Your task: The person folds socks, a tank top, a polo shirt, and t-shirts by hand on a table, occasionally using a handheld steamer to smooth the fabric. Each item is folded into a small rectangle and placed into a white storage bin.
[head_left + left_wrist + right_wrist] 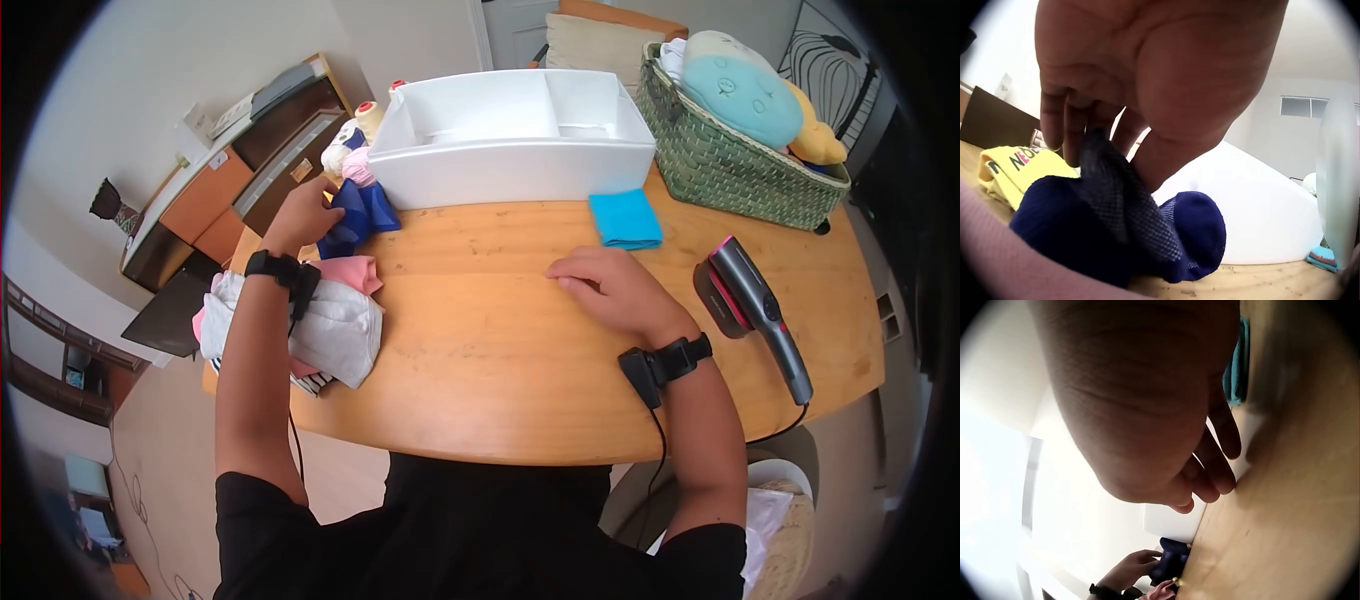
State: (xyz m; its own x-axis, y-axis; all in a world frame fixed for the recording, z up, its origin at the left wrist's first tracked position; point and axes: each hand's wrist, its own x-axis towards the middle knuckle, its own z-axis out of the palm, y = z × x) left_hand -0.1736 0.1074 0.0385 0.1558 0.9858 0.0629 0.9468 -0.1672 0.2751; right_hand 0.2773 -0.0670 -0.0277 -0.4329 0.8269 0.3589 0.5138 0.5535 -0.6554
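Note:
In the head view my left hand [300, 215] is at the dark blue cloth [350, 222] beside the white box's left end. The left wrist view shows thumb and fingers of that hand [1147, 81] pinching a raised fold of the blue cloth [1129, 212], which has a dotted mesh texture. My right hand [615, 285] is low over the wooden table [480, 350], fingers loosely bent and holding nothing; the right wrist view shows this hand [1147, 412] with relaxed fingers near the tabletop. A folded bright blue cloth [626, 219] lies beyond it.
The divided white box [510, 172] stands at the back, with yarn [357, 166] at its left. Grey and pink clothes [340, 330] are piled at left. A handheld steamer [760, 310] lies at right, and a green basket [730, 185] holds plush toys. A yellow cloth [1016, 169] lies behind the blue one.

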